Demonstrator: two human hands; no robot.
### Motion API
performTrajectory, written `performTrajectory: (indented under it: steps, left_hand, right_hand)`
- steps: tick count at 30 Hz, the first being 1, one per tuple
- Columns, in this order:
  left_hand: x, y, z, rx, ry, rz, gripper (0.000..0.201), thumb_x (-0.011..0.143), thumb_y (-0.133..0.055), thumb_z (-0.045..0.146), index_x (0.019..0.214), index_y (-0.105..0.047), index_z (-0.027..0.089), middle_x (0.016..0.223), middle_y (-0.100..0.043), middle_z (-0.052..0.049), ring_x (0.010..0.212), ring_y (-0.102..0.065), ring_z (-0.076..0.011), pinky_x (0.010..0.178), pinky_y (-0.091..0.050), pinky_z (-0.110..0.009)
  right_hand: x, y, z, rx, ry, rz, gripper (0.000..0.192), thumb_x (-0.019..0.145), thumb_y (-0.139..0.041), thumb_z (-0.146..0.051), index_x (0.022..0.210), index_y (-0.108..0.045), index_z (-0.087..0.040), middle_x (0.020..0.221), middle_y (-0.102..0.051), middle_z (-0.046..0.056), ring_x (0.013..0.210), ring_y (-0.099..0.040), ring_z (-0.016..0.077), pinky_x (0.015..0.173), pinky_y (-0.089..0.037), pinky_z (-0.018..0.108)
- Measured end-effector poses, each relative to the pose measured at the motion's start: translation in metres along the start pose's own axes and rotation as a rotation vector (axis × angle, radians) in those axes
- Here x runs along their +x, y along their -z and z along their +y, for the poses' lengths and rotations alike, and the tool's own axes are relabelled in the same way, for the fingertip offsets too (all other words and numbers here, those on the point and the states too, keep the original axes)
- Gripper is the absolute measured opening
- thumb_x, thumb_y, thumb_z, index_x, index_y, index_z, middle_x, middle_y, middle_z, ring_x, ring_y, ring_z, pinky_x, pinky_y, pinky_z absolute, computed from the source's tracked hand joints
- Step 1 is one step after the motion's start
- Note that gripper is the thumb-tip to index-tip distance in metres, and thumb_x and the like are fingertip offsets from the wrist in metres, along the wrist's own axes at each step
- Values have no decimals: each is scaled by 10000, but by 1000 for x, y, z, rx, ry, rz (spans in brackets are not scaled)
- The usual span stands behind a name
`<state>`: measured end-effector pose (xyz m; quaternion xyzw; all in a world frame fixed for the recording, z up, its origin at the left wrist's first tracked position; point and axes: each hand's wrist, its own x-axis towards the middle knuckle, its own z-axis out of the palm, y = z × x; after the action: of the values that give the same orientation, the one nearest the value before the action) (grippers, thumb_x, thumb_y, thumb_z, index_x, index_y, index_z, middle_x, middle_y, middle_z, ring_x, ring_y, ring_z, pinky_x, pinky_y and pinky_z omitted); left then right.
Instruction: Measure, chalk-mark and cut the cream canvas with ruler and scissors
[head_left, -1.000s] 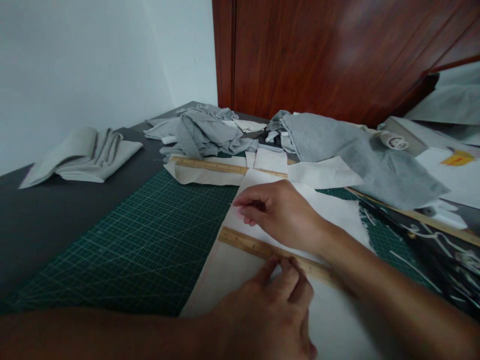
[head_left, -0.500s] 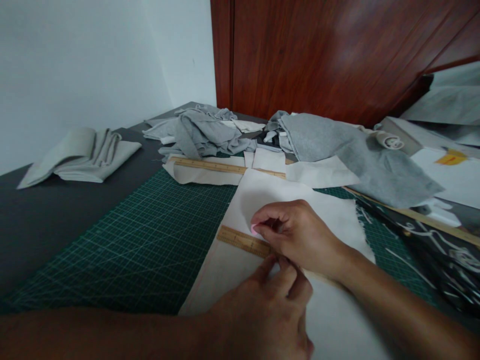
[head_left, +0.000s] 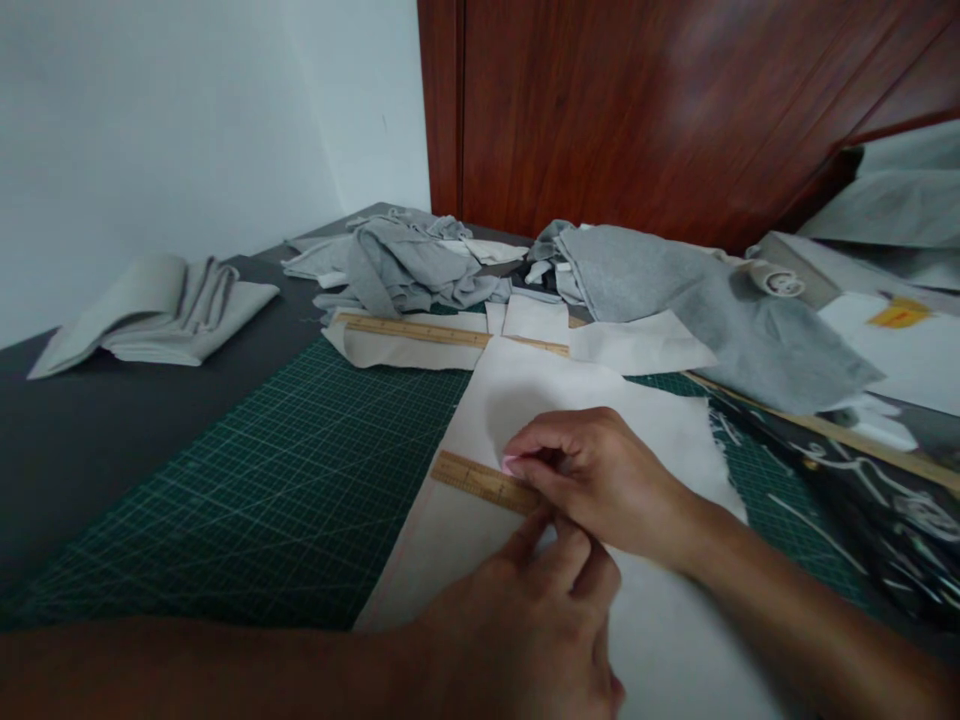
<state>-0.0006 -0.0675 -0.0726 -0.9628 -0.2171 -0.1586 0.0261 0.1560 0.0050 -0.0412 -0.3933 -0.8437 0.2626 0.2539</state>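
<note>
A small piece of pink tailor's chalk (head_left: 511,463) is pinched between the thumb and forefinger of my right hand (head_left: 600,475). Its tip meets the white fabric (head_left: 551,375) along the upper edge of a short wooden ruler (head_left: 476,478). My left hand (head_left: 525,610) holds the ruler down, its bent fingertips pressed on the right end, close under my right hand. That end of the ruler is hidden by the hands. A faint pink line (head_left: 405,540) runs along the fabric's left side.
Beneath the fabric lies a green cutting mat (head_left: 300,470). Behind are a longer wooden ruler (head_left: 420,330) on cloth strips and heaped grey fabric (head_left: 397,265). Folded cloth (head_left: 157,310) sits left. Black-handled tools and thread scraps (head_left: 862,500) crowd the right, beside a white box (head_left: 862,330).
My right hand has dipped very slightly with the chalk along the ruler's edge. The view has shifted a little; the ruler and my left hand otherwise hold still.
</note>
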Motion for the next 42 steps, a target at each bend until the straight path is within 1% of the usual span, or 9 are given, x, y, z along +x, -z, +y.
performTrajectory:
  steps: [6,15,19,24,28,31,36,39,42]
  left_hand:
    - [0,-4,-1,51,-54,40,347,986,-685,443,941,-800,119,1041,-708,-133,1146,-582,-338,1041,-524,-464]
    - [0,2,0,66,-47,73,380,940,-739,464,994,-825,97,1134,-734,-147,1205,-595,-359,1025,-524,-426]
    - [-1,0,0,98,-24,84,406,936,-730,483,1028,-832,101,1207,-735,-165,1218,-596,-363,1030,-524,-423]
    - [-2,-1,2,101,-17,70,412,934,-720,479,1085,-836,114,1259,-733,-164,1232,-591,-341,1069,-506,-406]
    - [0,1,2,128,-4,45,429,958,-704,497,1135,-835,129,1312,-728,-160,1244,-588,-314,1110,-474,-382]
    - [0,1,3,138,8,66,445,925,-735,509,1144,-838,135,1302,-743,-144,1230,-599,-303,1099,-479,-364]
    - [0,0,4,152,10,103,484,864,-784,516,1138,-840,122,1279,-756,-139,1213,-613,-303,1080,-496,-356]
    - [0,-1,4,166,-9,90,463,872,-768,520,1100,-846,125,1289,-748,-161,1229,-615,-331,1090,-504,-386]
    - [1,-2,2,140,-38,75,397,890,-749,512,1023,-848,152,1169,-768,-130,1195,-630,-345,1073,-525,-416]
  right_hand:
    - [-3,10,-1,-15,27,-58,228,922,-661,-4,825,-768,-179,727,-703,-33,638,-623,110,607,-430,228]
    - [-21,21,4,6,33,-80,238,935,-644,13,816,-760,-158,740,-686,-20,655,-614,108,626,-421,235]
    - [-31,26,7,13,38,-74,229,937,-631,18,875,-783,-141,787,-708,5,697,-636,125,656,-437,251]
    - [-45,30,9,13,-16,-53,241,954,-620,12,873,-783,-147,803,-715,11,711,-651,126,659,-446,242]
    - [-55,32,11,35,14,-24,253,965,-596,16,901,-777,-149,822,-724,11,735,-668,115,677,-456,218]
    - [-59,34,12,5,15,-28,249,975,-591,6,916,-773,-154,833,-721,11,742,-657,117,683,-450,223]
    - [-54,34,9,-72,3,-10,197,972,-615,-17,917,-754,-147,824,-718,10,725,-645,123,678,-451,227]
    - [-41,30,4,-119,28,-24,196,932,-624,15,869,-737,-132,790,-700,13,688,-622,126,647,-433,235]
    - [-21,22,-1,-152,68,-61,187,873,-648,43,835,-722,-124,783,-682,15,689,-593,133,651,-409,256]
